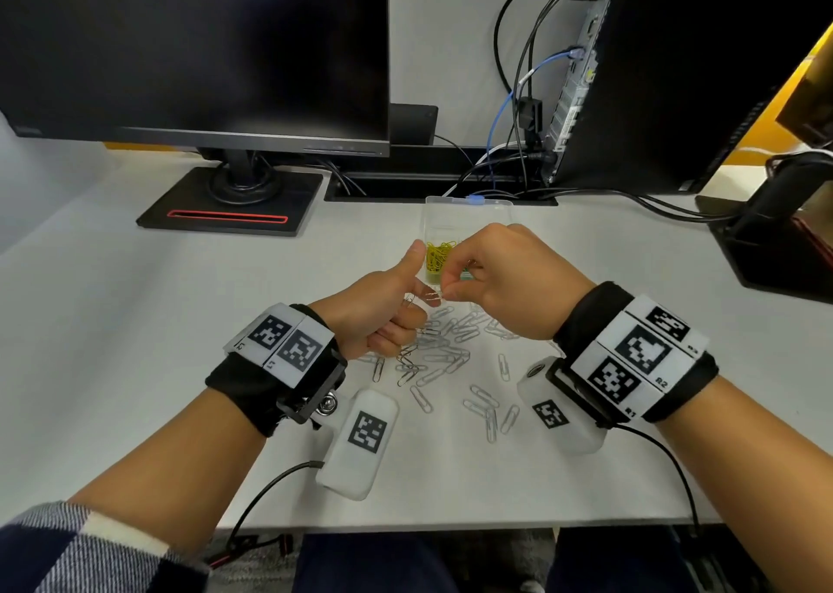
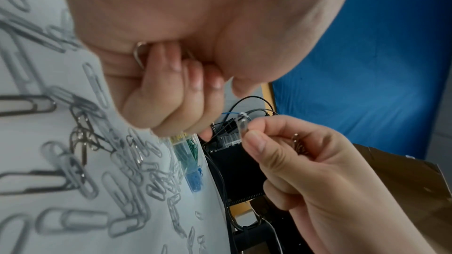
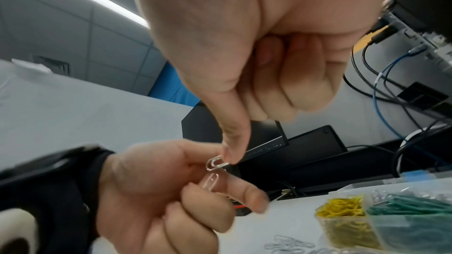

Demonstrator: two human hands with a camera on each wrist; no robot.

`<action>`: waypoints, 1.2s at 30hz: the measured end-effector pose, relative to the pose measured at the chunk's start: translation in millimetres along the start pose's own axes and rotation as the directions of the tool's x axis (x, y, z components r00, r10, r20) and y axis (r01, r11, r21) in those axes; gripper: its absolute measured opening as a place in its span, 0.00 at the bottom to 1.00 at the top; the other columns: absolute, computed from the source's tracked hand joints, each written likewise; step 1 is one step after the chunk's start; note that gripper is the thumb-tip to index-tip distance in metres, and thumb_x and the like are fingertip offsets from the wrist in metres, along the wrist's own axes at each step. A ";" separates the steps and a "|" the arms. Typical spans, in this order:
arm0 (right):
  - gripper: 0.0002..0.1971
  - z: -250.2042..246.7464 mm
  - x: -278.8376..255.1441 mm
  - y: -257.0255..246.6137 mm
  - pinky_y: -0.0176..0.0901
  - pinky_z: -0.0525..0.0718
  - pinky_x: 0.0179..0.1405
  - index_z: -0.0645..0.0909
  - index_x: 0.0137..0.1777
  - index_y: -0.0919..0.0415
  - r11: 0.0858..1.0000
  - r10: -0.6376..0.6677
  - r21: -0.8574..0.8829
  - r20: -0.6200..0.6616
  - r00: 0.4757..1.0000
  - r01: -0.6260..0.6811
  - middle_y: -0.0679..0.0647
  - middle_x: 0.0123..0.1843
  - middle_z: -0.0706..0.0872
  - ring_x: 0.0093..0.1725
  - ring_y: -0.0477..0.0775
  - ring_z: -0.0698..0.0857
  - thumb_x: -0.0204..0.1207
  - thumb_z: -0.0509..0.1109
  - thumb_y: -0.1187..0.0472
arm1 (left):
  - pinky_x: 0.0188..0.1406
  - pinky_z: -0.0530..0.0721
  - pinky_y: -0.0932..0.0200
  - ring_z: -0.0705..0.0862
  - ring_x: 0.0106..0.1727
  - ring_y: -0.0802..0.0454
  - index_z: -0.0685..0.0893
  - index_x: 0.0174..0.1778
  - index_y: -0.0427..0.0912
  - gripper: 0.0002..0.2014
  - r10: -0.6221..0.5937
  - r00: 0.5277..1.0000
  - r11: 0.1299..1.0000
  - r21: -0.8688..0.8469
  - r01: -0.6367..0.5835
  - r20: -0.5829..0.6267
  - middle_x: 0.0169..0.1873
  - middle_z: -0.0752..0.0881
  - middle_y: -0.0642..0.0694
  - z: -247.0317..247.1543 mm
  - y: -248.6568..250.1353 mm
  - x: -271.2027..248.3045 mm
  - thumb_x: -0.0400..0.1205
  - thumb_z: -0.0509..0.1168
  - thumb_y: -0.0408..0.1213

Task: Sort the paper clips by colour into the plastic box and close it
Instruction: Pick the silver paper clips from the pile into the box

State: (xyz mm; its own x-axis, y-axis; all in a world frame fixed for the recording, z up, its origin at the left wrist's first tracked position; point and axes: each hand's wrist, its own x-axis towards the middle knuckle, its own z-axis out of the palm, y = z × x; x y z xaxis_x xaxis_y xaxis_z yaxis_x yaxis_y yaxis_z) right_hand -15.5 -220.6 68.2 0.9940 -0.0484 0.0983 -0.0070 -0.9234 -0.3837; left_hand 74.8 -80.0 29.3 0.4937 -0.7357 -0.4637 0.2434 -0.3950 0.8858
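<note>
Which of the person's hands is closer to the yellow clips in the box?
Hard to call; the right, slightly. In the head view the right hand is just in front of the yellow clips, its fingertips overlapping them. The left hand sits lower left; only its raised thumb reaches them.

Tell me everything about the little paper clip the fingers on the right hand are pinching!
The silver paper clip is thin bent wire, shiny like metal. The right hand pinches one end, so it sticks out sideways, up in the air above the loose clips on the white desk. It points at the left hand, which grips more silver clips.
</note>
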 end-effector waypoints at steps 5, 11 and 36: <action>0.09 -0.2 2.1 -8.6 0.28 0.68 0.27 0.86 0.33 0.51 0.997 -0.059 0.057 0.017 0.998 0.058 0.45 0.17 0.69 0.25 0.39 0.73 0.74 0.76 0.59 | 0.15 0.52 0.68 0.55 0.20 0.59 0.76 0.46 0.41 0.14 -0.039 0.998 0.995 -0.093 0.044 0.057 0.20 0.59 0.53 -1.0 -5.2 2.0 0.89 0.47 0.38; 0.02 -1.1 5.4 -14.3 0.30 0.64 0.29 0.89 0.41 0.50 0.997 -0.081 0.010 0.015 0.997 0.081 0.43 0.24 0.69 0.26 0.39 0.72 0.75 0.76 0.56 | 0.12 0.54 0.70 0.60 0.18 0.61 0.70 0.34 0.43 0.15 -0.048 0.995 0.959 -0.274 0.072 0.092 0.23 0.67 0.51 -4.3 -6.0 4.4 0.85 0.45 0.27; 0.05 15.9 10.5 -17.7 0.36 0.75 0.39 0.90 0.47 0.50 0.987 -0.160 0.003 0.105 0.982 0.160 0.42 0.27 0.76 0.31 0.42 0.75 0.76 0.73 0.56 | 0.27 0.86 0.60 0.80 0.28 0.47 0.79 0.48 0.32 0.25 -0.077 0.987 0.931 -0.345 0.122 0.141 0.33 0.79 0.37 -3.5 -2.4 0.2 0.89 0.49 0.53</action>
State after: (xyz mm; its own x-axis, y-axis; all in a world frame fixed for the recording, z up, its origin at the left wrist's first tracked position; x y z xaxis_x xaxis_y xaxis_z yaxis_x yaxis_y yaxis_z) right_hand -3.3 -198.8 61.4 0.9883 0.1401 0.0611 0.1528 -0.9182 -0.3656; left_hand 77.3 -77.3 27.2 0.3504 -0.7732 -0.5285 0.5751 -0.2678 0.7730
